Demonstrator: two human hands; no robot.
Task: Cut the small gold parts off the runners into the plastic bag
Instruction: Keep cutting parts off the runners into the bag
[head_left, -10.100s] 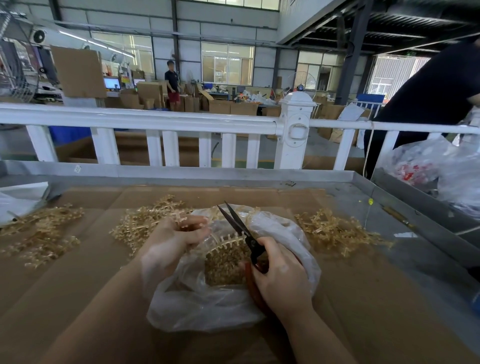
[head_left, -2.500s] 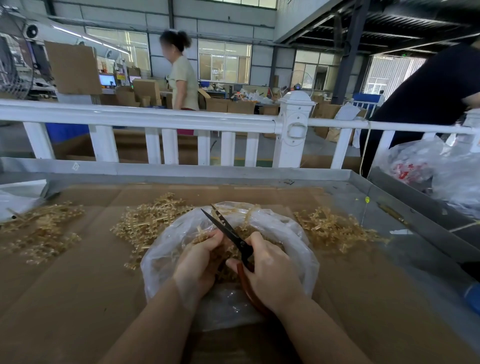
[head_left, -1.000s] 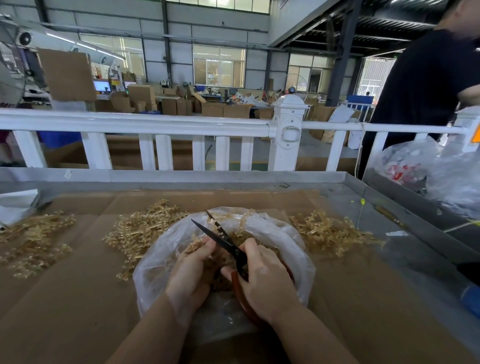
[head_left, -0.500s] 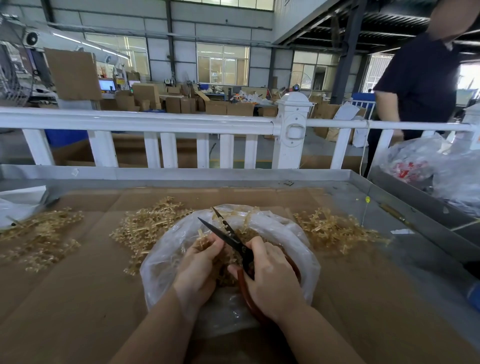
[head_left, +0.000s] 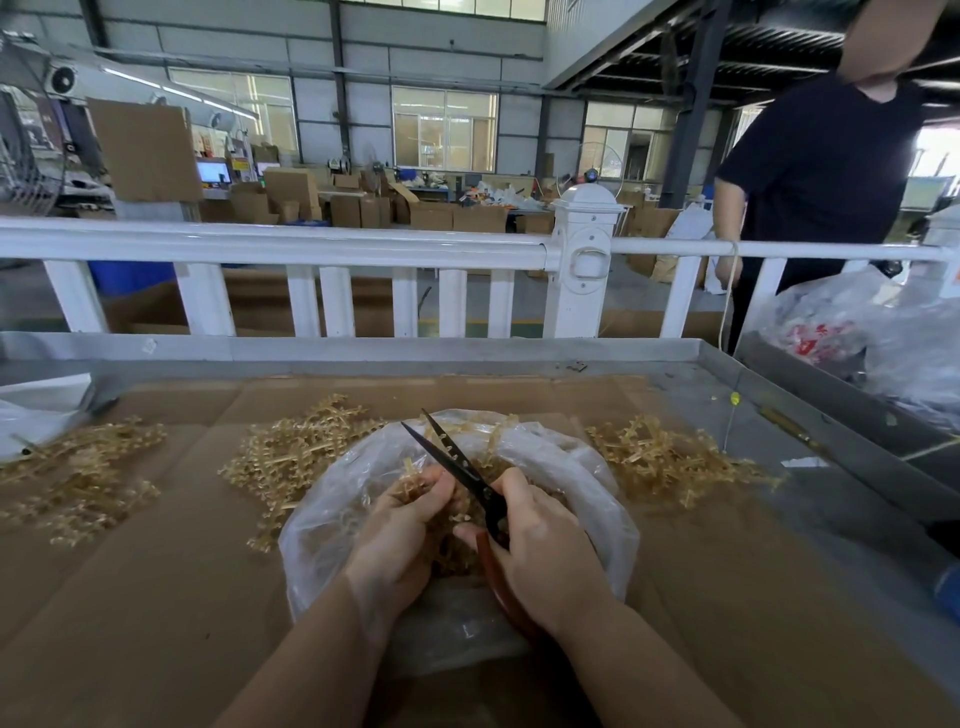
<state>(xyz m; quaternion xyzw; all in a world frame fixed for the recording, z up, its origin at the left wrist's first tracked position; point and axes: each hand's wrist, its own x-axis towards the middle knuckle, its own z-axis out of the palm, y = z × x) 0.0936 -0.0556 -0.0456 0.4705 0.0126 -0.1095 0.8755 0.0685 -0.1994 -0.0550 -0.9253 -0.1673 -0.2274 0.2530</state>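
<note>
A clear plastic bag (head_left: 332, 525) lies open on the cardboard in front of me, with loose gold parts in its bottom. My left hand (head_left: 400, 535) is inside the bag's mouth and grips a gold runner (head_left: 413, 480). My right hand (head_left: 545, 556) holds scissors (head_left: 457, 467) by their red-brown handles. Their black blades stand slightly apart and point up and away over the bag, right beside the runner.
Heaps of gold runners lie on the cardboard: one at the left (head_left: 78, 478), one behind the bag (head_left: 291, 452), one at the right (head_left: 670, 462). A metal table rim (head_left: 363, 351) and white railing (head_left: 291, 244) bound the far side. A person in dark clothes (head_left: 821, 171) stands far right beside plastic bags (head_left: 883, 338).
The scissor blades have come closer together than a second ago. Both hands stay in the bag's mouth. The person at the far right has stepped further into view.
</note>
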